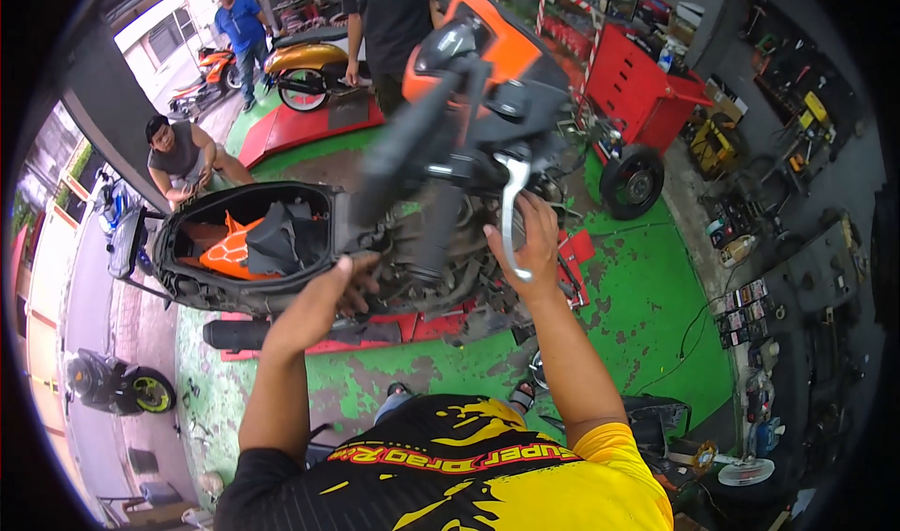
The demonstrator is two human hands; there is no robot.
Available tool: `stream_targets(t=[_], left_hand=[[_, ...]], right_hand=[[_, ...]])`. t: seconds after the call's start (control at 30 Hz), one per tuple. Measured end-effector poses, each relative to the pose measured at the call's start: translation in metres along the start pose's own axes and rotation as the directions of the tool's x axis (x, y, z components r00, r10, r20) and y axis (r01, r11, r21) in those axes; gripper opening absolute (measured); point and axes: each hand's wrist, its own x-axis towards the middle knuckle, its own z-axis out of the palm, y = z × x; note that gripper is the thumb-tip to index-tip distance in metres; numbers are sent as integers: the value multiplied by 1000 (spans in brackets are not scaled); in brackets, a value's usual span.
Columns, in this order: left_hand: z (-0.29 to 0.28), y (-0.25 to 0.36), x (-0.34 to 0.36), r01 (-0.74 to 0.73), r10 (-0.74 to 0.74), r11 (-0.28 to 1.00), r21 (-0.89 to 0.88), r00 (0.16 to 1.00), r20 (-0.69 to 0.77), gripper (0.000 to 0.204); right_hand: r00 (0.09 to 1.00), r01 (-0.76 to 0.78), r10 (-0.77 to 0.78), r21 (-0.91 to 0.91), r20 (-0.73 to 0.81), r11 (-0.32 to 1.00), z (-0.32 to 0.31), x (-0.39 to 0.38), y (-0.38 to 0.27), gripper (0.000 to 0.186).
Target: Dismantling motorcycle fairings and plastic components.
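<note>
Here, stripped scooter (375, 203) lies ahead of both hands. Left hand (342, 287) curled against frame under open seat tub (244, 236). Right hand (530, 240), fingers half open, touches silver brake lever (511, 208).

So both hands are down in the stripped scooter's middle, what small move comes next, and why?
Probably steady the frame with the left hand, since it already rests on the orange-and-black stripped scooter, and let the right hand work deeper among the exposed parts behind the silver brake lever.
</note>
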Motion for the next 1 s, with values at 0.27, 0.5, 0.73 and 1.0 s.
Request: stream_targets(t=[0.27, 0.5, 0.73, 1.0], left_hand=[[-100, -118, -32, 101, -120, 951, -294, 991, -50, 55], [-101, -208, -27, 185, -216, 945, -269, 972, -91, 45], [-126, -247, -21, 138, -219, 928, -347, 954, -206, 35], [-230, -243, 36, -61, 59, 998, 17, 801, -596, 30]], right_hand=[[909, -416, 417, 32, -10, 909, 70, 15, -65, 49], [859, -480, 505, 212, -81, 851, 100, 32, -60, 37], [635, -577, 744, 515, -206, 635, 111, 48, -80, 29], [624, -597, 701, 367, -346, 713, 120, 44, -79, 38]])
